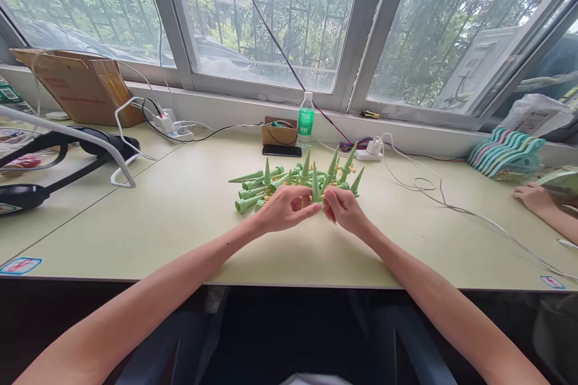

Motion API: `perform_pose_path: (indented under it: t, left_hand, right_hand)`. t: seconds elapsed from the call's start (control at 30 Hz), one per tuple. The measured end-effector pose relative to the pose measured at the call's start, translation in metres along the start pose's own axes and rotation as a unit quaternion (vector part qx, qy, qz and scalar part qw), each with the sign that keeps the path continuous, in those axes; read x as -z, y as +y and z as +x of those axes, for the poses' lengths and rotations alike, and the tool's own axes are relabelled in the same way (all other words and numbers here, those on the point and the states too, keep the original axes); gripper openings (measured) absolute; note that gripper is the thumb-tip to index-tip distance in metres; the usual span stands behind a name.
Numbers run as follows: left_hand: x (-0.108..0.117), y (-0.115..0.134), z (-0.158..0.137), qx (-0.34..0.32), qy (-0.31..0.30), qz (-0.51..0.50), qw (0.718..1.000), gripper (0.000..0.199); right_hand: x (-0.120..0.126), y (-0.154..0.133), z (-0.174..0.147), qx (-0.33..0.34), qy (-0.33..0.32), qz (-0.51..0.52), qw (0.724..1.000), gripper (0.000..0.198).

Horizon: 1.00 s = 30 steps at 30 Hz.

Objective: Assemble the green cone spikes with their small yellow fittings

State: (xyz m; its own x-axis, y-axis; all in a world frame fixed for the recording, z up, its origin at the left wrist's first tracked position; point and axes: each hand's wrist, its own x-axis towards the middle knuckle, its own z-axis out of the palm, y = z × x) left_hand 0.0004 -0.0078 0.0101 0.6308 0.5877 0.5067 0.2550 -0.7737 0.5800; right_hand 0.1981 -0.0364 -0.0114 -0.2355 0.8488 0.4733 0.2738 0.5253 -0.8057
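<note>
A green plastic watering spike (315,185) stands point up between my hands, over the near edge of a heap. My left hand (283,207) is closed on its lower end, with thumb and fingers on either side. At the spike's right side, the fingers of my right hand (345,208) are pinched together. Whatever they grip there is hidden, though a bit of yellow shows close by. Just beyond lies the heap of similar green spikes (253,194), some lying flat and several pointing upward, with small yellow valves among them.
Behind the heap are a black phone (282,150), a small cardboard box (279,133) and a green-labelled bottle (306,117). White cables (445,201) cross the right side. A black headset (90,150) lies left. Another person's hand (535,197) rests far right, near teal hangers (506,153).
</note>
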Motion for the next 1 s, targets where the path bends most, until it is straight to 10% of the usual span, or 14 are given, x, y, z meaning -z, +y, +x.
perform_pose_path:
  t: [0.5,0.87,1.0]
  left_hand:
    - [-0.008,-0.019,-0.003,-0.120,0.042,0.106,0.986,0.026]
    - [-0.005,-0.003,0.003,0.058,0.067,-0.020,0.996,0.031]
    - [-0.003,0.001,0.004,0.106,-0.020,-0.084,0.991,0.055]
  right_hand:
    - [-0.001,-0.003,0.001,-0.046,-0.014,0.037,0.998,0.063]
    - [0.001,-0.001,0.002,-0.031,0.081,0.018,0.996,0.055]
    - [0.002,-0.004,0.002,0.004,0.068,-0.026,0.997,0.053]
